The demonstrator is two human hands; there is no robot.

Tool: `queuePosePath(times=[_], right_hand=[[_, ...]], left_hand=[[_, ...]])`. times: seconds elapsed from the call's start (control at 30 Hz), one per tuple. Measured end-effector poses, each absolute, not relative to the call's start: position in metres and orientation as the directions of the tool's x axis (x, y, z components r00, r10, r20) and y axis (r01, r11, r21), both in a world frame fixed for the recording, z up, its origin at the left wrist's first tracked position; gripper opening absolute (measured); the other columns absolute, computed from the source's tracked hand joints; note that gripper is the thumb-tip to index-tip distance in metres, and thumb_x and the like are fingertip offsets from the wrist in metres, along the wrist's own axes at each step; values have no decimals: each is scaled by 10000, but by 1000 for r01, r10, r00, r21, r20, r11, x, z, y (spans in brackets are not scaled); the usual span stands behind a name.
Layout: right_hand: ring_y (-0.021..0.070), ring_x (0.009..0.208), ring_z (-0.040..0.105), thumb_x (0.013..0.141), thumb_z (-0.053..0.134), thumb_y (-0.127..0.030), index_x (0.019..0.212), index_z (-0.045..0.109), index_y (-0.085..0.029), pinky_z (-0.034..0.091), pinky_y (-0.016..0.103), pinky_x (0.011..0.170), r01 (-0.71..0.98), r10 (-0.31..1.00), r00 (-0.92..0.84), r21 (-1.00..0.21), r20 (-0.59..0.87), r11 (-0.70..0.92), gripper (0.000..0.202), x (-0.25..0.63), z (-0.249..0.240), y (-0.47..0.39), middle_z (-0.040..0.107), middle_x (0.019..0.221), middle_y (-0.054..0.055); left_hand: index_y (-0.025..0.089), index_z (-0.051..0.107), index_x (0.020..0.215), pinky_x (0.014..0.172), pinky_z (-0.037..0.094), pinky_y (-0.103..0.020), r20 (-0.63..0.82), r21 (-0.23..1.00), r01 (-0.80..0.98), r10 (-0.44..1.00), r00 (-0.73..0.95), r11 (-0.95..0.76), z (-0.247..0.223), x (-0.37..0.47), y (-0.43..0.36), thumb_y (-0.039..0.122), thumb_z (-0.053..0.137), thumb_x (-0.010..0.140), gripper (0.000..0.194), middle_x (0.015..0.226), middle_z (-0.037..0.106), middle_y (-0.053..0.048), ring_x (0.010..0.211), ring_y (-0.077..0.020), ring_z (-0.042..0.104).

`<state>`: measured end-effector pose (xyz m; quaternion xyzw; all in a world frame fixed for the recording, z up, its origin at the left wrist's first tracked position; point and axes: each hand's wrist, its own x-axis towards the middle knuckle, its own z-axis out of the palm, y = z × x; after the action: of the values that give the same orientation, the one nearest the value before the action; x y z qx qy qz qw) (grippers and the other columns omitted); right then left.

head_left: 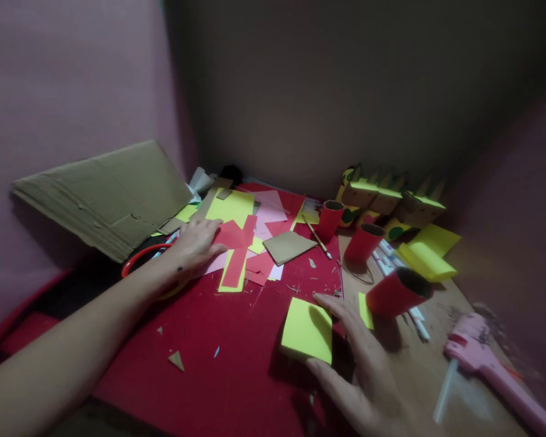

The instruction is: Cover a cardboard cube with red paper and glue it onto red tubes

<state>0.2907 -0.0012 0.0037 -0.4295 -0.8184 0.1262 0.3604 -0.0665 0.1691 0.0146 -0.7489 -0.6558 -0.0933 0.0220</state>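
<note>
With the clock centred on the red part of the table (227,388) and twelve facing away from the person, the biggest loose thing is a cardboard sheet (104,200) at ten. It slants upward, perhaps to keep the working surface free; what props it is hidden. Coloured papers (236,209) overlap at twelve, probably pushed back to leave room nearer the body.

The left hand (193,246) is at eleven, over the near side of those papers. Its fingers are loosely spread, thumb apart; whether they press on the sheets I cannot tell, but nothing is pinched between them. The right hand (364,358), at four, bends its thumb and forefinger around a small yellow block, a grip on opposite edges that leaves the top face uncovered.

At two, small box figures (375,197) stand in a row against the back, likely safe from knocks there. A pink glue gun (471,343) lies between three and four, apart from the papers, seemingly within the right hand's reach. Red tubes (394,294) stand on end from one to three, which shows their hollow tops.

The yellow block (308,331) itself is at four, just in from the right hand's palm. A cardboard square (289,246) lies flat at one, a pencil (316,237) beside it near two, and a cardboard triangle (176,360) at eight.
</note>
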Motion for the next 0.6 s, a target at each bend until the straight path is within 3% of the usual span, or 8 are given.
queuePosePath(times=[0.13,0.37,0.6], right_hand=[[325,1408,630,995,668,-328,1580,345,-304,596,460,1134,622,807,-406,-517,428,588,669,297,1,-2,613,1526,133],[356,1389,646,980,671,-296,1580,362,-287,615,484,1105,576,785,-402,-536,471,617,675,293,-2,0,612,1505,161],[340,1378,654,988,672,-302,1577,369,-262,611,464,1109,602,783,-399,-509,476,616,663,292,-1,1,626,1498,155]], left_hand=[[117,590,1472,1069,468,-539,146,159,976,982,123,-146,16,-66,171,300,698,884,625,1431,680,-237,1324,-448,583],[82,621,1439,1099,465,-534,149,291,944,982,116,-156,20,-68,176,297,759,801,688,1327,722,-233,1293,-433,600],[149,716,1320,1106,442,-559,137,424,894,986,93,-143,23,-68,179,330,787,705,645,1298,729,-217,1309,-460,582]])
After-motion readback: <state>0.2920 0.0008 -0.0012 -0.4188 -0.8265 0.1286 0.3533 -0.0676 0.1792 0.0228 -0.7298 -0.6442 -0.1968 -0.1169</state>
